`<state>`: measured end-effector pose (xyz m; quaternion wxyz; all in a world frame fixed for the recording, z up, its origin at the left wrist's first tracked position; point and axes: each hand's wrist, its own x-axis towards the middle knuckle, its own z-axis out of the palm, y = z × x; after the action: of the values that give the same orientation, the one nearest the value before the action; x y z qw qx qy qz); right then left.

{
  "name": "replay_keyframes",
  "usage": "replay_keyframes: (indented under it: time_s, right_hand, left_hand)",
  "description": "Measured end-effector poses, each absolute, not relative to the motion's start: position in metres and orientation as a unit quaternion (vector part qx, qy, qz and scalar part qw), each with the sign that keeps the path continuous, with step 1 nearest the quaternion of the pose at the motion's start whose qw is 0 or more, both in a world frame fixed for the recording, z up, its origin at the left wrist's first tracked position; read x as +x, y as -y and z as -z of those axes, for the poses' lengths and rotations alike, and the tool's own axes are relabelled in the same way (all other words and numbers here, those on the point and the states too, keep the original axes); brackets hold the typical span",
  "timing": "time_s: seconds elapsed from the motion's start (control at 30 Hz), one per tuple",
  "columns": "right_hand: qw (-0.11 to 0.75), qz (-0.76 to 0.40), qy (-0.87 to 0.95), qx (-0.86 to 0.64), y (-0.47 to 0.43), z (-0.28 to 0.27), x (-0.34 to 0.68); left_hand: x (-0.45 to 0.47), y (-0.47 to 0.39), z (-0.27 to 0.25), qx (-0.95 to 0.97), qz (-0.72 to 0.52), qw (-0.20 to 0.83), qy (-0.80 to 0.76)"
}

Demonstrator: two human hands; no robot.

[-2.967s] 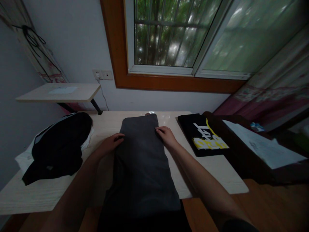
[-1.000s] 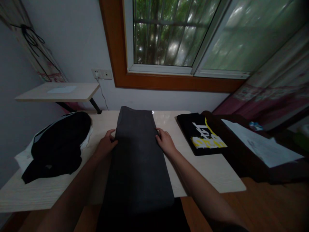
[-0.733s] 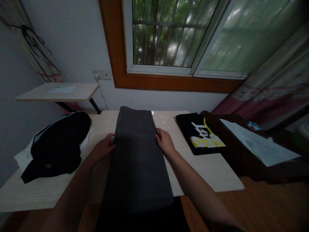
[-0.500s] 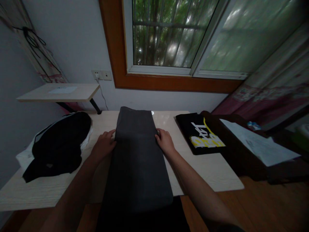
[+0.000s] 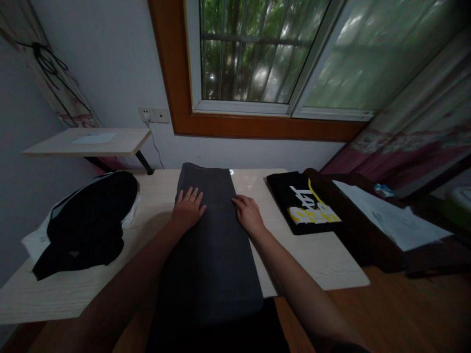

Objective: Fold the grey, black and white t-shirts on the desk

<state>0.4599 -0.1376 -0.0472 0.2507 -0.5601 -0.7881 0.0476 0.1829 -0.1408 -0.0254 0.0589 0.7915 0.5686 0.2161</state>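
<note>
A long dark grey folded garment lies lengthwise down the middle of the pale wooden table, its near end hanging over the front edge. My left hand rests flat on top of the cloth near its far left side, fingers spread. At the cloth's right edge my right hand touches the fabric with curled fingers; whether it pinches the edge is unclear.
A heap of black and white clothes sits on the table's left. A folded black shirt with white and yellow print lies on the right. Beyond it stands a dark desk with papers. A small shelf juts from the wall.
The grey garment has slid farther up the table since three seconds ago. My left hand left the cloth's left edge and now lies flat on top. The right hand stays at the right edge.
</note>
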Motion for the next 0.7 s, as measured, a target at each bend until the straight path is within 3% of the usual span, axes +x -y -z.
replay_keyframes:
  time_s: [0.2, 0.37, 0.7]
  right_hand:
    - [0.199, -0.012, 0.796, -0.572, 0.14, 0.042, 0.462]
    - [0.169, 0.02, 0.79, -0.589, 0.146, 0.037, 0.466]
    - [0.21, -0.007, 0.824, -0.527, 0.161, 0.025, 0.411]
  left_hand:
    - [0.175, 0.148, 0.04, 0.781, -0.191, 0.016, -0.594]
    - [0.153, 0.157, 0.038, 0.771, -0.084, -0.038, -0.631]
    - [0.142, 0.163, 0.04, 0.771, -0.057, -0.057, -0.632]
